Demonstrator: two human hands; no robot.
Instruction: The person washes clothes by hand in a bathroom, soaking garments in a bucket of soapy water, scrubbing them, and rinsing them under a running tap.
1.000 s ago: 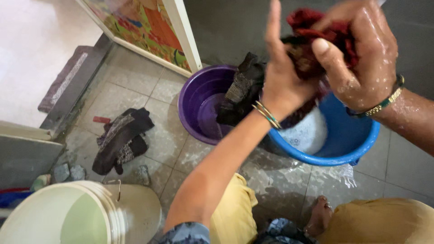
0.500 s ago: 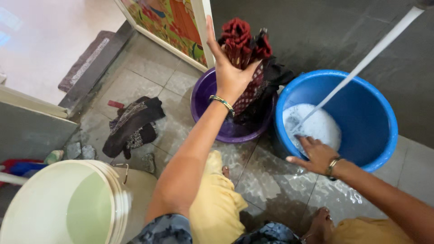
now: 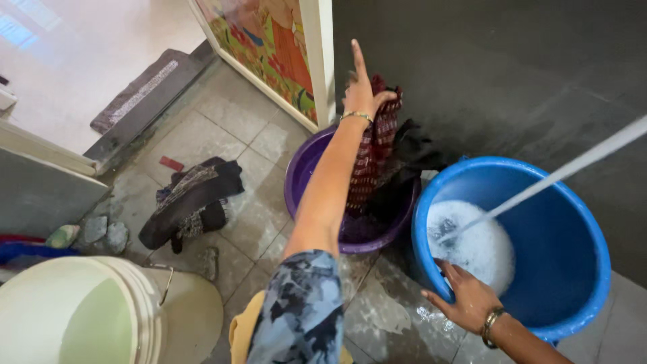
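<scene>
My left hand (image 3: 361,94) is stretched out and grips a wet red and black patterned cloth (image 3: 375,155), index finger pointing up. The cloth hangs down into a purple tub (image 3: 300,176) by the doorway. My right hand (image 3: 466,298) rests on the near rim of a blue bucket (image 3: 559,222), fingers curled over the edge. A stream of water (image 3: 566,172) runs from the upper right into the foam (image 3: 478,246) inside the blue bucket.
A dark bundle of clothes (image 3: 191,202) lies on the wet tiled floor to the left. A white bucket (image 3: 101,313) stands at the lower left. A colourful painted door panel (image 3: 269,40) is behind the purple tub. A stone step (image 3: 145,91) lies at the upper left.
Both hands wrung the cloth a second ago. The left hand has since carried it out over the purple tub and lowered it. The right hand dropped onto the blue bucket's rim.
</scene>
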